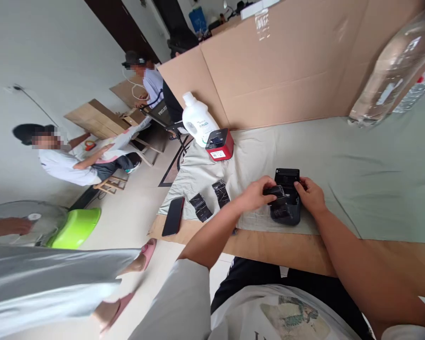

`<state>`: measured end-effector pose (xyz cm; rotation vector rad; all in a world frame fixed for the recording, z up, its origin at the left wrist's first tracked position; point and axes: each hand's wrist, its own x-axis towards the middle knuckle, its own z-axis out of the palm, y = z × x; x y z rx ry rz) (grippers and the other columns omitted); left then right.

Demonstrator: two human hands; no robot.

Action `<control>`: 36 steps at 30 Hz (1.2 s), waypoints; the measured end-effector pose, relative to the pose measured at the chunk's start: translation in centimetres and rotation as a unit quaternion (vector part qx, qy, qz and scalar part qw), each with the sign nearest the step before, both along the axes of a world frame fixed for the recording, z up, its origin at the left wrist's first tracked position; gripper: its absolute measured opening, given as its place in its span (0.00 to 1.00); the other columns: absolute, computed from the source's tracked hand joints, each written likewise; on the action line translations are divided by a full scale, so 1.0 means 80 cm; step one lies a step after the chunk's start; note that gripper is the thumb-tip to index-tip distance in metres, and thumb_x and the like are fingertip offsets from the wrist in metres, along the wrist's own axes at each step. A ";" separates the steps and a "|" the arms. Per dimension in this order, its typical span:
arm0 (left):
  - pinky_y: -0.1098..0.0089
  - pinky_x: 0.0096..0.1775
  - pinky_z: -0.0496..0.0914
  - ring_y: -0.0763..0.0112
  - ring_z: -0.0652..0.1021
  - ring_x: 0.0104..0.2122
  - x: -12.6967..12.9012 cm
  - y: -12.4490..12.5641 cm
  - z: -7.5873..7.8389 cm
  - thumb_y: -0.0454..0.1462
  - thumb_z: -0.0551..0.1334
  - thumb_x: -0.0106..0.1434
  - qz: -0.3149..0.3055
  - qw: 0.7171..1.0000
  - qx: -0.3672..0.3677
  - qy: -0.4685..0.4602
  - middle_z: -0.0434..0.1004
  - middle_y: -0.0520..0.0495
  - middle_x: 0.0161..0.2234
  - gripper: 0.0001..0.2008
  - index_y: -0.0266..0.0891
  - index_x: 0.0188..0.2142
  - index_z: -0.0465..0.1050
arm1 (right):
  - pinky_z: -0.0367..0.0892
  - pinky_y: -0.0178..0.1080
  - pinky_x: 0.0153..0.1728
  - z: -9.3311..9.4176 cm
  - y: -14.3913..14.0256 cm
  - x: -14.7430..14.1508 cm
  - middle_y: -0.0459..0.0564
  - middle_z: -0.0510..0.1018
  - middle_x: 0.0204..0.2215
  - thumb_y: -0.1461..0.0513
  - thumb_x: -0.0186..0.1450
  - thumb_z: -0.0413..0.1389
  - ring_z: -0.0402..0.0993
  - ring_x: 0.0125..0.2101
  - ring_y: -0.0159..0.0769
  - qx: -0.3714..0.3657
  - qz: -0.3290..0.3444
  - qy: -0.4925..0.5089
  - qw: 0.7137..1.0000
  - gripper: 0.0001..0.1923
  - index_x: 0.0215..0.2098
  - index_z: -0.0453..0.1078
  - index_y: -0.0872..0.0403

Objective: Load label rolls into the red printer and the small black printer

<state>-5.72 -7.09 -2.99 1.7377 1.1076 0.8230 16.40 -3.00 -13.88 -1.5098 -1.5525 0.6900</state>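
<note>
Both hands are at a black device [286,198] that lies on the grey cloth [357,179] covering the counter [269,245], near its front edge. The device's lid stands open at the far side.

The left hand [257,193] comes in from the left; its fingers [269,182] are curled and pinch a small black part [274,191] held over the device's open top. What that part is cannot be made out; it appears to be a roll or cartridge.

The right hand [310,193] rests against the right side of the device, fingers bent and pressed to its upper right corner.

Left of the device, on the cloth, lie two dark wrapped packets [210,200], side by side and well apart from the hands. A black phone [173,216] lies further left, at the cloth's edge. Further back stand a red and black box-shaped unit [219,144] and, just behind it, a white jug [198,118]. A cardboard sheet [286,66] stands upright along the far edge of the counter. A clear plastic bottle [393,71] shows at upper right.

Other people sit at work on the floor at left.
</note>
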 end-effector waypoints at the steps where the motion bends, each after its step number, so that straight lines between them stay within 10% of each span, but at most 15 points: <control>1: 0.65 0.43 0.70 0.66 0.76 0.37 -0.023 -0.007 0.013 0.38 0.69 0.53 -0.010 0.999 -0.037 -0.017 0.76 0.47 0.36 0.13 0.41 0.39 0.72 | 0.69 0.47 0.38 0.000 0.000 0.000 0.55 0.81 0.33 0.43 0.62 0.49 0.75 0.33 0.44 0.001 0.000 0.002 1.000 0.28 0.45 0.75 0.54; 7: 0.65 0.45 0.69 0.63 0.76 0.40 -0.166 -0.063 0.075 0.39 0.70 0.48 0.051 0.975 -0.180 0.118 0.76 0.48 0.37 0.16 0.41 0.37 0.73 | 0.68 0.47 0.38 0.001 0.000 -0.001 0.56 0.81 0.34 0.42 0.61 0.49 0.75 0.33 0.45 -0.017 -0.008 -0.003 1.000 0.29 0.45 0.74 0.55; 12: 0.63 0.44 0.69 0.59 0.76 0.40 -0.222 -0.106 0.044 0.39 0.65 0.48 0.122 0.923 -0.195 0.308 0.78 0.48 0.37 0.13 0.43 0.36 0.72 | 0.68 0.48 0.39 0.002 -0.001 -0.002 0.56 0.81 0.34 0.43 0.62 0.49 0.75 0.34 0.46 -0.018 -0.007 -0.010 1.000 0.28 0.45 0.73 0.54; 18: 0.58 0.49 0.68 0.50 0.75 0.46 -0.215 -0.116 -0.007 0.38 0.69 0.47 0.121 0.896 -0.090 0.417 0.79 0.43 0.41 0.15 0.43 0.36 0.75 | 0.68 0.48 0.39 0.001 -0.001 0.000 0.57 0.81 0.35 0.43 0.62 0.48 0.76 0.35 0.47 -0.019 -0.007 -0.023 1.000 0.28 0.46 0.73 0.55; 26: 0.61 0.49 0.69 0.57 0.77 0.47 -0.184 -0.091 0.013 0.39 0.63 0.58 0.084 0.901 -0.071 0.419 0.79 0.44 0.43 0.12 0.41 0.42 0.75 | 0.69 0.47 0.40 0.005 -0.003 0.000 0.55 0.81 0.36 0.46 0.62 0.50 0.76 0.35 0.46 -0.017 -0.007 -0.019 1.000 0.25 0.46 0.73 0.54; 36: 0.65 0.42 0.69 0.56 0.77 0.42 -0.153 -0.095 -0.010 0.38 0.65 0.55 -0.020 0.886 -0.095 0.453 0.77 0.45 0.39 0.11 0.40 0.39 0.76 | 0.70 0.48 0.38 0.002 -0.001 0.001 0.55 0.81 0.34 0.44 0.63 0.49 0.76 0.35 0.46 -0.014 0.004 -0.022 1.000 0.26 0.47 0.72 0.54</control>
